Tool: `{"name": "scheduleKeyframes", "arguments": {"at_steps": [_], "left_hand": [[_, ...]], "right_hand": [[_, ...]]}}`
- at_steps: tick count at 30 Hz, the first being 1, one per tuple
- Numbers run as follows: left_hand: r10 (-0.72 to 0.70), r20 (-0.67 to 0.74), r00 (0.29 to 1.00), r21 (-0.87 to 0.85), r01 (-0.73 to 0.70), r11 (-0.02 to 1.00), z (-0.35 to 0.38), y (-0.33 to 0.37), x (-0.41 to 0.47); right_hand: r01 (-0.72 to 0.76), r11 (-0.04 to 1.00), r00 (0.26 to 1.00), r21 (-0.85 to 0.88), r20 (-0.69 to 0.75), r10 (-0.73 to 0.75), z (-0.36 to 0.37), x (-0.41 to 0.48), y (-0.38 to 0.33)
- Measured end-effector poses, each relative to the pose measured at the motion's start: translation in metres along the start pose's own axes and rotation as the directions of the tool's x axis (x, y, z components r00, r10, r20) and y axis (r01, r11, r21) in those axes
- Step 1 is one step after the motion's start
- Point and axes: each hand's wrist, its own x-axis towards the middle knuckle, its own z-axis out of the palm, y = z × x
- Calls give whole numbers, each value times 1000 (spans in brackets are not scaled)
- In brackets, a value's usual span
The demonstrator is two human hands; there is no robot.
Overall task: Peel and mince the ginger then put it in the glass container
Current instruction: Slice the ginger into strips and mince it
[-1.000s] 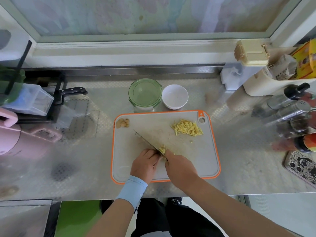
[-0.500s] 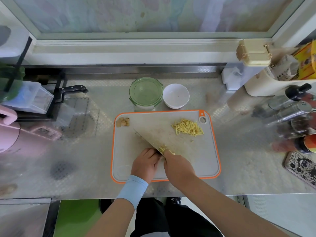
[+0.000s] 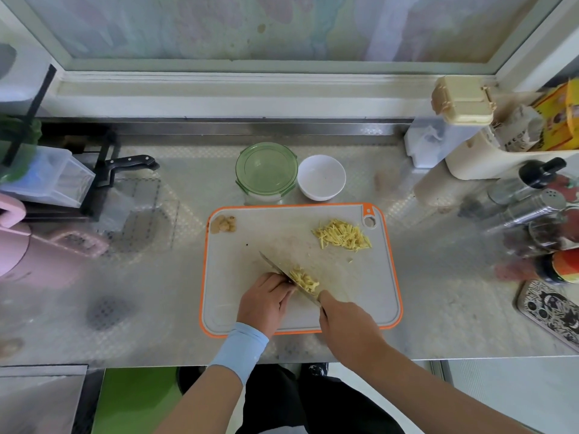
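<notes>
**Ginger cut to strips; mincing and transfer outstanding**

Work surface: an embossed stainless-steel counter (image 3: 438, 308) runs under a window. On it, square to the person, lies a grey plastic cutting board with an orange rim (image 3: 250, 239).

Hands: both are over the near part of the board. The right hand (image 3: 344, 321) is wrapped round the handle of a steel-bladed kitchen knife (image 3: 275, 266). The blade runs diagonally away to the left, edge down towards the board. The left hand (image 3: 263, 303) sits just left of the blade, fingers curled under and knuckles close to the steel. Whether it pins any ginger beneath cannot be told, as the fingers hide it.

Vessels: a round green glass container (image 3: 266, 170) stands just beyond the board's far edge, its clip lid seemingly on. No ginger is seen in it. A small white bowl (image 3: 321, 177) stands beside it to the right.

Ginger: a loose pile of pale yellow ginger strips (image 3: 342, 234) lies at the far right of the board, near the hanging hole. A smaller cluster of strips (image 3: 304, 278) lies against the right face of the blade, between the two hands. A little heap of brownish peel scraps (image 3: 222, 224) sits in the far left corner.

Assessment: peeling appears complete. Cutting has reached strips only, and no fine mince is evident. Remaining, in my judgement: finish slicing, cross-chop both lots, open the container and transfer.
</notes>
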Motion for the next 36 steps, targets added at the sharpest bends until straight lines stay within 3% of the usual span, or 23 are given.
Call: {"name": "scheduleKeyframes", "arguments": {"at_steps": [6, 24, 36], "left_hand": [[-7, 6, 1000, -3, 7, 1000, 0, 2, 0], [36, -2, 999, 1, -36, 999, -7, 1, 2], [32, 30, 999, -11, -31, 999, -7, -3, 0]], "right_hand": [[34, 996, 999, -79, 31, -32, 2, 24, -17], [18, 997, 999, 79, -32, -15, -5, 35, -31], [-8, 996, 1000, -84, -14, 7, 1, 9, -13]]}}
